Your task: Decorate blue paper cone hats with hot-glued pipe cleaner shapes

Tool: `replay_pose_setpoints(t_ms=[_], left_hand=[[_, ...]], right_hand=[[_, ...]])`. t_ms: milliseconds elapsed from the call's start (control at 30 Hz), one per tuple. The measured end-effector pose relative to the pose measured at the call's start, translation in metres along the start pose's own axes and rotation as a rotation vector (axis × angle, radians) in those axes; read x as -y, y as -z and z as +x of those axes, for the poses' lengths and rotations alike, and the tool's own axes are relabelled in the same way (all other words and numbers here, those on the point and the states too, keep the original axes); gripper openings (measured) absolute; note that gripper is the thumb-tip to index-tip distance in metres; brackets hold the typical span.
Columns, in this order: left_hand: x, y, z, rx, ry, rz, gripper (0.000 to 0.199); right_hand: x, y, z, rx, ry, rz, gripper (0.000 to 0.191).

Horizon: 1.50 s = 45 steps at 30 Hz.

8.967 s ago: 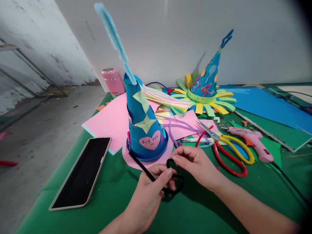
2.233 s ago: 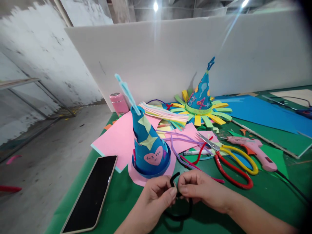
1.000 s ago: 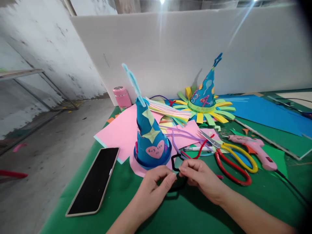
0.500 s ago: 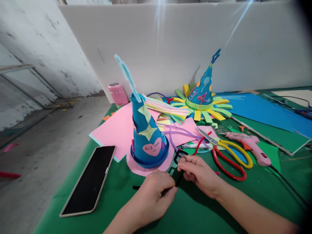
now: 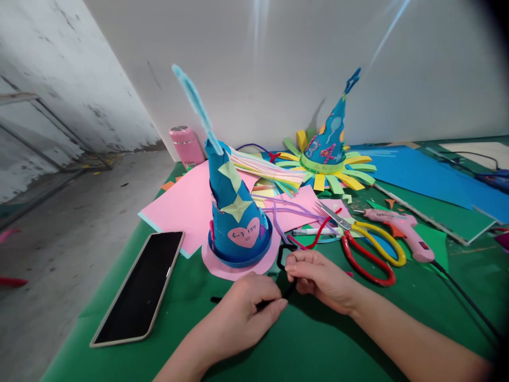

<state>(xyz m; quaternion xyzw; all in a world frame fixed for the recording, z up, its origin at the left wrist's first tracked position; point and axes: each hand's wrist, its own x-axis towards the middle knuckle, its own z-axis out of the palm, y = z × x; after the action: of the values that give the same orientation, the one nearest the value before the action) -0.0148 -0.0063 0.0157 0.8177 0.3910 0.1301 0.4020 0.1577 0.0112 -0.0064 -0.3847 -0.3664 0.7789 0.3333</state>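
A black pipe cleaner [image 5: 280, 257] runs between my two hands, its upper end bent into a squarish loop. My left hand [image 5: 254, 305] is closed around its lower stretch, and the free tail pokes out to the left. With thumb and fingertips, my right hand [image 5: 316, 273] pinches it just below the loop. Just beyond my hands stands a blue paper cone hat [image 5: 222, 212] with pale green stars, a pink heart and a light blue pipe cleaner [image 5: 194, 101] rising from its tip. Its base rests on a pink paper disc [image 5: 210, 262].
A phone [image 5: 139, 289] lies at the left. Scissors [image 5: 368, 254] and a pink glue gun [image 5: 401, 225] with its cord lie at the right. Behind are a second cone hat [image 5: 328, 140], paper strips [image 5: 266, 167], pink paper [image 5: 175, 201], blue sheets [image 5: 417, 175] and a pink bottle [image 5: 186, 148].
The whole view has shifted slightly, with things appearing a little higher and further left. Both hands keep hold of the black pipe cleaner, their grips much the same.
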Motion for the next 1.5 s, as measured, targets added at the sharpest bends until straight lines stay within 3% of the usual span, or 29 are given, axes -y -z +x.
replay_pose_setpoints(t_ms=[467, 600, 767, 1067, 1233, 1400, 1500], left_hand=[[0.003, 0.017, -0.008, 0.062, -0.025, 0.082, 0.028], [0.002, 0.018, -0.006, 0.022, 0.075, -0.088, 0.022], [0.003, 0.011, 0.0, -0.182, 0.175, -0.354, 0.024], [0.0, 0.001, 0.005, -0.2, 0.156, -0.524, 0.025], [0.003, -0.003, 0.005, -0.197, 0.132, -0.647, 0.024], [0.001, -0.002, 0.004, -0.251, 0.08, -0.496, 0.025], [-0.004, -0.003, -0.001, -0.468, -0.046, -0.194, 0.019]], right_hand=[[-0.002, 0.001, -0.001, 0.131, 0.003, -0.155, 0.017], [-0.003, 0.002, -0.002, 0.145, 0.01, -0.17, 0.018], [-0.002, -0.003, -0.003, 0.168, -0.006, -0.187, 0.018], [-0.002, -0.007, -0.005, 0.165, -0.04, -0.23, 0.015], [-0.005, -0.009, -0.005, 0.122, -0.114, -0.086, 0.012], [-0.007, -0.007, -0.003, 0.152, -0.207, 0.074, 0.012], [-0.004, -0.004, -0.002, 0.156, -0.18, 0.114, 0.015]])
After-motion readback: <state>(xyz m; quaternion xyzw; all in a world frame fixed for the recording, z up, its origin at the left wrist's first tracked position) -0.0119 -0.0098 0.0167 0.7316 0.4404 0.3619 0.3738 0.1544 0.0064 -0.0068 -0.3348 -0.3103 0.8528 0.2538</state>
